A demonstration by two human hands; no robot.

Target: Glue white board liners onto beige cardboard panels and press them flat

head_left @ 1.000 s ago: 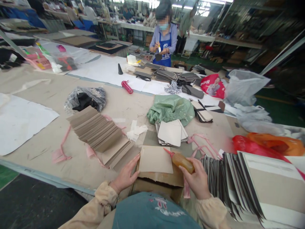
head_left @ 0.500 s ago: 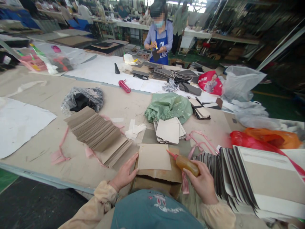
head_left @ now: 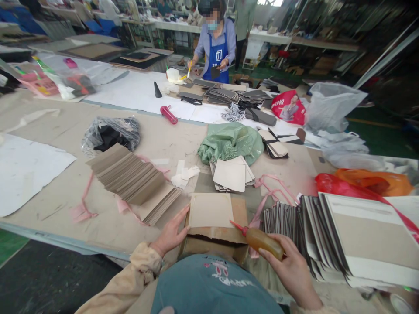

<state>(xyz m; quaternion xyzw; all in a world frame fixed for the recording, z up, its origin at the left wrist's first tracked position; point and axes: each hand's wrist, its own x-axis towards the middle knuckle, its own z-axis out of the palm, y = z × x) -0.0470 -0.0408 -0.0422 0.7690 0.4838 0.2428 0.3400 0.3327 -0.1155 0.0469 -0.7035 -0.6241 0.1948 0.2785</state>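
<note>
A beige square panel (head_left: pixel 210 211) lies flat on a brown cardboard box (head_left: pixel 240 213) in front of me. My left hand (head_left: pixel 171 232) rests against the left edge of the panel and box, with fingers stretched and thumb apart. In my right hand (head_left: pixel 292 266) is a squeeze bottle (head_left: pixel 264 241) of amber liquid with a red nozzle. The nozzle tip points left at the lower right corner of the panel; whether it touches, I cannot tell. A fanned stack of brown boards (head_left: pixel 132 181) lies to the left. On the right stands a row of dark-edged panels (head_left: pixel 327 235).
Beyond the box are pale rounded cards (head_left: pixel 230 174) and a green bag (head_left: pixel 231 141). Red plastic (head_left: pixel 340 185) lies behind the right-hand panels. A co-worker in a blue apron (head_left: pixel 216 56) stands across the table, holding a dark piece and a yellow-handled brush.
My right hand has moved the bottle down, its nozzle tip passing down the panel's right edge. My left hand stays at the left edge. The co-worker's brush hand has moved toward a white container.
</note>
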